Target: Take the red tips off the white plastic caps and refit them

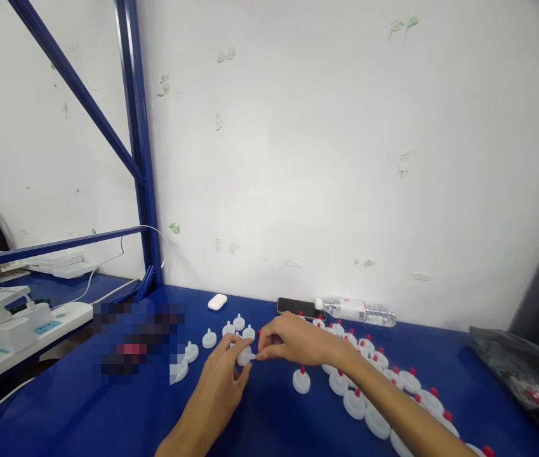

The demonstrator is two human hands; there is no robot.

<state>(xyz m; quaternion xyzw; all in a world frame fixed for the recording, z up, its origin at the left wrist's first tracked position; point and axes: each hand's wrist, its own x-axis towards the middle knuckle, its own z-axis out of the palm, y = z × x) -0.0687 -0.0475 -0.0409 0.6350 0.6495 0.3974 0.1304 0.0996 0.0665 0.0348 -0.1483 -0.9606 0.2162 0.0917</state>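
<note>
My left hand (224, 377) holds a white translucent cap with a nozzle (244, 357) between thumb and fingers, its nozzle turned to the right. At the tip of that nozzle, the thumb and forefinger of my right hand (292, 341) are pinched together; what they hold is hidden. Several nozzle caps without red tips, such as one white cap (209, 339), stand behind and left of my left hand. Under and beside my right forearm are rows of caps with red tips, among them a red-tipped cap (355, 405). Another single red-tipped cap (301, 381) stands nearer the middle.
Along the back of the blue table (269, 419) lie a white case (217, 301), a black phone (292, 307) and a clear bottle (359, 311). A dark plastic bag (526, 368) rests at the right. Power strips (16, 336) and a blue frame post (143, 158) are at the left.
</note>
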